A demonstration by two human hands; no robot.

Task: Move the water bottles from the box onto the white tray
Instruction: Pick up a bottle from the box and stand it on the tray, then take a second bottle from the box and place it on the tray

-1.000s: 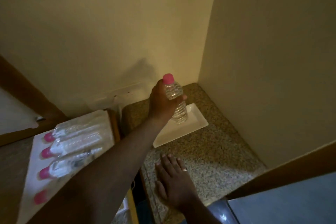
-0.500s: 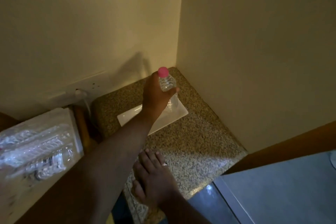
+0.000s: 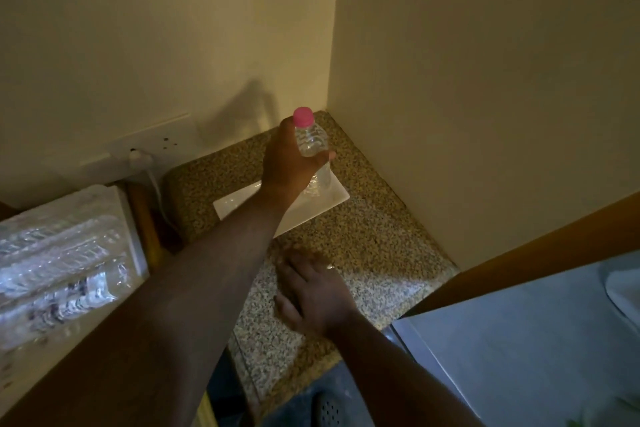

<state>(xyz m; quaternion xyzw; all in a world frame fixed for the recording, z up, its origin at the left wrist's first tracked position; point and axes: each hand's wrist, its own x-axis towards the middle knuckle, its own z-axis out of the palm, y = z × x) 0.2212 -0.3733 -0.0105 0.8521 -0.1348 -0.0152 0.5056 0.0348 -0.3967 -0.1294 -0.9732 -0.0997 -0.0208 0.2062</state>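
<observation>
My left hand [image 3: 289, 163] grips a clear water bottle [image 3: 311, 142] with a pink cap, held upright. Its base is at or just above the right end of the white tray [image 3: 242, 204]; contact is hidden by my hand. The tray lies on the speckled granite counter [image 3: 374, 239] in the corner. At the left edge, the box [image 3: 131, 222] holds several more clear bottles [image 3: 62, 263] lying on their sides under plastic wrap. My right hand [image 3: 311, 295] is blurred, fingers spread, palm down on or just over the counter in front of the tray, holding nothing.
Walls close the counter at the back and right. A wall socket [image 3: 149, 149] with a white plug and cable sits behind the box. A wooden edge [image 3: 519, 253] and a grey surface [image 3: 519, 340] lie at the lower right.
The view has swung right, pushing the box toward the left edge. The bottle stays in my left hand over the tray's right end. My right hand has shifted slightly and is blurred.
</observation>
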